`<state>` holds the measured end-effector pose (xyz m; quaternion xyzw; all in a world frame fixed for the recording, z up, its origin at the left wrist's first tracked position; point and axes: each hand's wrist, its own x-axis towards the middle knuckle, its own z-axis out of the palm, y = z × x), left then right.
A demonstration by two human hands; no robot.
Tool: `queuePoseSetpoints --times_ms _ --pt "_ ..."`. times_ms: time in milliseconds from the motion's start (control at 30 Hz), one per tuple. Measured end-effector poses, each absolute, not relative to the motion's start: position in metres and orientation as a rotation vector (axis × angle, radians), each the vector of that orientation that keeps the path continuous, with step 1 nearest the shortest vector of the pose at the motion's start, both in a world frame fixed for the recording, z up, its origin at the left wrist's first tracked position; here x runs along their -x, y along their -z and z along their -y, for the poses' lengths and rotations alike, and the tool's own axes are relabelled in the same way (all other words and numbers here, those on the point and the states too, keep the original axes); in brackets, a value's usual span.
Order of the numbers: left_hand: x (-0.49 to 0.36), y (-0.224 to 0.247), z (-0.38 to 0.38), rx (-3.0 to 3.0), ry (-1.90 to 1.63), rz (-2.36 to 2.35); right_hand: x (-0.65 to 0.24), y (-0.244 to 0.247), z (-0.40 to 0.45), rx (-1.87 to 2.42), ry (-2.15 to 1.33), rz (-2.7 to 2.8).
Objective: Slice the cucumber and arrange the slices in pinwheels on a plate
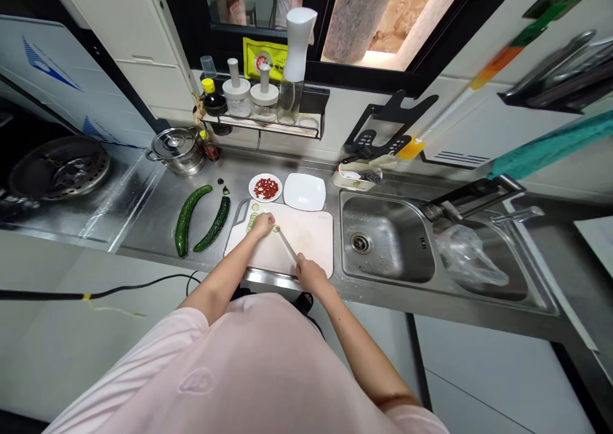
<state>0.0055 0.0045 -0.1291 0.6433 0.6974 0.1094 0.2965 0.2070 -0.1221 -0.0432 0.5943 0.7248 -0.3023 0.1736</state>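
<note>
My right hand (312,273) is wrapped round the handle of a knife (288,247), whose blade slants up and left over the white cutting board (306,236). At the blade's tip is a small green cucumber slice (276,228). Right beside that slice, my left hand (262,224) has its fingers curled together over the board; what they hold, if anything, is hidden. Several pale green cucumber slices (251,219) lie in a row at the board's left side, partly behind the left hand. Two dark green cucumbers, a longer one (188,220) and a shorter one (213,224), rest on the steel counter.
Behind the board stand a plate of chopped red pieces (265,188) and a white square plate (304,191). Cucumber end bits (225,191) lie near the shorter cucumber. A lidded pot (176,152) is at the left, a steel sink (387,239) at the right. A seasoning rack (268,124) hangs above.
</note>
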Motion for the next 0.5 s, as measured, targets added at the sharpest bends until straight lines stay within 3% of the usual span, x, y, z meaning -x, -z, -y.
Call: queuePoseSetpoints --times_ms 500 --pt "-0.0062 0.1267 -0.0041 -1.701 -0.287 -1.856 -0.2095 0.0431 0.1246 -1.686 0.834 -2.064"
